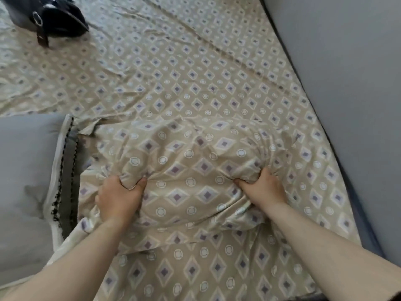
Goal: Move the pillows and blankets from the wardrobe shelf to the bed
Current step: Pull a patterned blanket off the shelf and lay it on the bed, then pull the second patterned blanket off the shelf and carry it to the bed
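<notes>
A grey pillow (pixel 23 170) lies at the left edge of the bed, smooth and matte, its inner side finished with a white band and a strip of black lace trim. Far up in the bed's top left corner sits a black handbag (pixel 54 15), glossy, with a silver ring and a dark strap trailing onto the sheet. The bed sheet (pixel 195 68) is a shiny, satin-like beige fabric printed with purple diamonds and small white circles, rumpled into long creases toward the left.

Just right of the grey pillow, near the bed's bottom edge, lies a patterned pillow (pixel 184 168) in the same beige diamond fabric, plump and rounded, its cover bunched into folds. The left hand (pixel 118 197) is clenched on the pillow's left part, thumb on top and fingers curled under a fold of cloth, bare forearm running in from the lower left. The right hand (pixel 263 189) grasps a gathered fold on the pillow's right part, thumb pointing inward, wrist bent, forearm coming in from the lower right corner. Along the bed's right edge rises a plain grey wall (pixel 347 83).
</notes>
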Action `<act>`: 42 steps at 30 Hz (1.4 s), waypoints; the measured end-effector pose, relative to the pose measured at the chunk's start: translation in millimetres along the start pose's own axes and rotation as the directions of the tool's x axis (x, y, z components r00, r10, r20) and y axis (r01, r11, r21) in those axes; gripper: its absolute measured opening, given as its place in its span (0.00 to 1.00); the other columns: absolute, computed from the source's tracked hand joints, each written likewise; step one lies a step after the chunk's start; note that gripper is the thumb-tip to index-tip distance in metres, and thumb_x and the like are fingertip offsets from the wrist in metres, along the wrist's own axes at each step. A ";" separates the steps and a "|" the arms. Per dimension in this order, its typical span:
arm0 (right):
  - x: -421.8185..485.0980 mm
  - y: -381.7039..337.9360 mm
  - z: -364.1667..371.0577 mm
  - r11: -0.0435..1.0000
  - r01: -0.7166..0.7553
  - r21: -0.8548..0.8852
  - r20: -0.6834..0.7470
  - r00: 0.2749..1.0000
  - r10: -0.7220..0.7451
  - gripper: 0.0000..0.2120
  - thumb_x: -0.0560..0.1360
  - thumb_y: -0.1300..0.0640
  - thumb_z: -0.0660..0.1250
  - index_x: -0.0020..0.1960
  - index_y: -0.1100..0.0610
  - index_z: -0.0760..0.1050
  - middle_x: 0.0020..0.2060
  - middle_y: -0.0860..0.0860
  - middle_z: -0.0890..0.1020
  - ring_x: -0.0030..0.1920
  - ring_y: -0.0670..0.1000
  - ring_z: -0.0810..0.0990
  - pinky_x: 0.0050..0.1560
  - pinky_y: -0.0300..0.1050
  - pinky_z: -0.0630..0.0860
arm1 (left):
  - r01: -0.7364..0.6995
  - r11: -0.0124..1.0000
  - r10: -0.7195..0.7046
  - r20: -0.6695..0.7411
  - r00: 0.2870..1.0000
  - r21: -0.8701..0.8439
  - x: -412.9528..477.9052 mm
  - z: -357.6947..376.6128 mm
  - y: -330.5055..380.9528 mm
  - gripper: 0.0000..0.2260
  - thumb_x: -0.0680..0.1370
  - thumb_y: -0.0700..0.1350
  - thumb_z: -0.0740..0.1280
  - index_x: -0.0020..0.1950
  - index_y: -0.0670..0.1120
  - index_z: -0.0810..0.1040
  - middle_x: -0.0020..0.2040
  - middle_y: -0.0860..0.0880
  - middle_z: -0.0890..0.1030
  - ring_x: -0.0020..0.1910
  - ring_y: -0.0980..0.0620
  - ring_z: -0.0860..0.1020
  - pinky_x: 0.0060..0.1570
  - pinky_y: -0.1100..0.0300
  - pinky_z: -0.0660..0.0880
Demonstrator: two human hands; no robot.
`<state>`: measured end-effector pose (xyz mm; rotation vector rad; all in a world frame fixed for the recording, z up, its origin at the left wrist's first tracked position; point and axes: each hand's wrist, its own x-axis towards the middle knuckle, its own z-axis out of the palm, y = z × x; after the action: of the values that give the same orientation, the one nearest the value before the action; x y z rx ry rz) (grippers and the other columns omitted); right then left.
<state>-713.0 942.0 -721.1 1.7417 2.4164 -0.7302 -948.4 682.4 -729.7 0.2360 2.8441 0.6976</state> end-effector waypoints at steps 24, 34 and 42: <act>-263.4 -349.2 -273.8 0.633 0.657 0.409 -0.213 0.744 -0.634 0.28 0.69 0.33 0.61 0.64 0.46 0.69 0.55 0.41 0.76 0.55 0.43 0.74 0.52 0.45 0.72 | -0.381 0.744 0.201 -0.360 0.911 -0.549 -54.1 -475.4 51.3 0.14 0.75 0.54 0.66 0.60 0.60 0.75 0.60 0.57 0.76 0.60 0.52 0.74 0.54 0.56 0.70; -401.7 -444.5 -281.5 0.307 0.815 0.492 -0.168 0.435 -0.885 0.22 0.72 0.42 0.65 0.64 0.46 0.71 0.54 0.43 0.77 0.54 0.44 0.76 0.50 0.46 0.73 | -0.375 0.725 -0.039 -0.578 0.815 -0.578 -170.8 -624.2 -49.5 0.11 0.71 0.54 0.65 0.53 0.63 0.76 0.55 0.64 0.78 0.56 0.58 0.77 0.53 0.61 0.72; -515.7 -507.9 -260.0 -0.032 0.787 0.616 -0.049 -0.003 -0.999 0.20 0.74 0.44 0.65 0.64 0.49 0.70 0.56 0.48 0.78 0.55 0.48 0.77 0.51 0.48 0.71 | -0.253 0.795 -0.346 -0.754 0.559 -0.552 -295.5 -682.4 -102.9 0.11 0.71 0.53 0.64 0.53 0.58 0.76 0.56 0.54 0.79 0.57 0.60 0.76 0.57 0.63 0.71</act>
<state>-938.9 475.4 -152.9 -0.6669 2.8260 -1.6831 -833.1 233.2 -139.3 -0.4246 3.1168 2.1783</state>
